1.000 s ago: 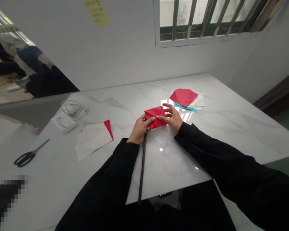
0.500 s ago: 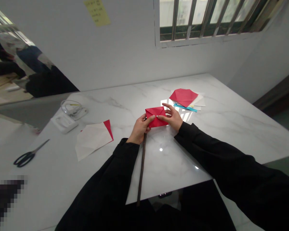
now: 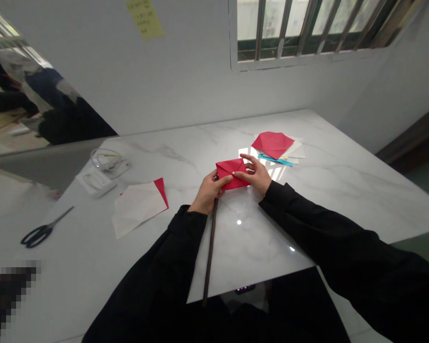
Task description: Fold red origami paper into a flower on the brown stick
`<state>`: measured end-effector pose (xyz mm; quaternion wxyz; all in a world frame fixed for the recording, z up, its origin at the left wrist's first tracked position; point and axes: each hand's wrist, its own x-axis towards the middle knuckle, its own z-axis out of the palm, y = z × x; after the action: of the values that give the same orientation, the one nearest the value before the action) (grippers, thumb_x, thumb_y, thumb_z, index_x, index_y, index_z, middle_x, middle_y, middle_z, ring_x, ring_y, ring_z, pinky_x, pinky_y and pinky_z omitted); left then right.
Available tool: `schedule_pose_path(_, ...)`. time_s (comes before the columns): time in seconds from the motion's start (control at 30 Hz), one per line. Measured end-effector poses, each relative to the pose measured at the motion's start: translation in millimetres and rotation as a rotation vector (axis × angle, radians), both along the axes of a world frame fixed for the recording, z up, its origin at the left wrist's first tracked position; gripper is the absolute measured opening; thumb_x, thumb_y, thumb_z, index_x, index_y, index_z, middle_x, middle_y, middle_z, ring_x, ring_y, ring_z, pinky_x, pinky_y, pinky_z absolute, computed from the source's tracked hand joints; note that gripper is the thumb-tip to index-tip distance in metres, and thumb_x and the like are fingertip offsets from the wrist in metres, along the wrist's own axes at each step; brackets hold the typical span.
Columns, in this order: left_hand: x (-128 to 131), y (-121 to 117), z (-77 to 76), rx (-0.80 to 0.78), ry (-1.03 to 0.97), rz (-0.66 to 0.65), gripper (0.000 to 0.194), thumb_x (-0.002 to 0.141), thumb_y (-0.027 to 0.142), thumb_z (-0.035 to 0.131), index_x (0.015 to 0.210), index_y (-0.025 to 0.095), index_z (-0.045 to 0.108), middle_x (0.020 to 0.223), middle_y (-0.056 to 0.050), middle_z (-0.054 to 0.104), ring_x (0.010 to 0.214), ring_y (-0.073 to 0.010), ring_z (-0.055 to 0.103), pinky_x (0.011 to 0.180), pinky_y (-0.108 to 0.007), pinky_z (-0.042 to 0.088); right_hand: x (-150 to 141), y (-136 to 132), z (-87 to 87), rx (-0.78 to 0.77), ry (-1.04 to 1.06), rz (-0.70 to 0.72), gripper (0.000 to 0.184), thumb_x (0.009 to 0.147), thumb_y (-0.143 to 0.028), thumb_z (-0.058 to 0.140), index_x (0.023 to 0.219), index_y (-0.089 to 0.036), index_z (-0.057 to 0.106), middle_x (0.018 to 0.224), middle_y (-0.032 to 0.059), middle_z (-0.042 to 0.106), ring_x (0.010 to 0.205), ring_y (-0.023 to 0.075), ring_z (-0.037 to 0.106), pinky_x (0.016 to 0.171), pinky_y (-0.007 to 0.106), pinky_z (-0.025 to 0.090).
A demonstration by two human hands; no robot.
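Observation:
A small folded red paper [image 3: 231,173] is held just above the white marble table [image 3: 318,190] near its middle. My left hand [image 3: 210,190] is closed, pinching the paper's left edge and gripping a long thin dark stick [image 3: 209,252] that runs down toward me. My right hand [image 3: 256,174] pinches the paper's right side with thumb and forefinger, the other fingers raised. Both arms wear black sleeves.
A pile of papers topped by a red folded sheet [image 3: 272,143] with a blue strip [image 3: 275,160] lies behind my right hand. A white-and-red sheet [image 3: 139,206] lies left, black scissors [image 3: 39,232] farther left, and a white charger with cable [image 3: 98,176] beyond.
Almost nothing has changed; the red paper has shifted very slightly in my fingers, and the stick's lower end has swung a little to the left.

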<state>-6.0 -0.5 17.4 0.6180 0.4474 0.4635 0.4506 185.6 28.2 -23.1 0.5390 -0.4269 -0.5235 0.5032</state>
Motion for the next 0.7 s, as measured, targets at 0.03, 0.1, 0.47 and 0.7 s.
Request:
schedule_pose_path(0.03, -0.1, 0.1, -0.3, -0.002, 0.001, 0.003, 0.054, 0.067, 0.037, 0.096, 0.109, 0.017, 0.071, 0.067, 0.007, 0.051, 0.048, -0.0043, 0.030, 0.045, -0.023, 0.018, 0.1, 0.0, 0.0, 0.002, 0.001, 0.002, 0.093, 0.065, -0.053, 0.100, 0.144, -0.024, 0.061, 0.103, 0.0081, 0.078, 0.098, 0.0295, 0.075, 0.091, 0.049, 0.066)
schedule_pose_path(0.1, -0.2, 0.3, -0.9, -0.005, 0.001, 0.006, 0.053, 0.067, 0.037, 0.096, 0.109, 0.017, 0.071, 0.067, 0.007, 0.051, 0.048, -0.0044, 0.030, 0.046, -0.023, 0.019, 0.3, -0.1, 0.1, 0.006, 0.001, 0.004, 0.091, 0.065, -0.053, 0.100, 0.144, -0.025, 0.062, 0.103, 0.0077, 0.078, 0.098, 0.0291, 0.075, 0.091, 0.049, 0.066)
schedule_pose_path(0.47, -0.1, 0.9, -0.5, -0.014, -0.001, 0.011, 0.049, 0.067, 0.033, 0.094, 0.107, 0.018, 0.069, 0.063, 0.009, 0.049, 0.046, -0.0039, 0.029, 0.046, -0.022, 0.019, 0.2, 1.2, -2.7, 0.025, -0.040, -0.014, 0.101, 0.066, -0.057, 0.099, 0.152, -0.026, 0.056, 0.110, 0.0094, 0.074, 0.101, 0.0290, 0.072, 0.089, 0.046, 0.065)
schedule_pose_path(0.7, 1.7, 0.7, 1.2, -0.019, 0.012, 0.032, 0.043, 0.068, 0.029, 0.090, 0.102, 0.017, 0.067, 0.061, 0.009, 0.049, 0.044, -0.0039, 0.030, 0.044, -0.022, 0.016, 2.9, -2.4, 0.9, 0.203, -0.246, -0.177, 0.099, 0.066, -0.059, 0.099, 0.153, -0.032, 0.059, 0.137, 0.0126, 0.064, 0.105, 0.0293, 0.066, 0.086, 0.045, 0.064)
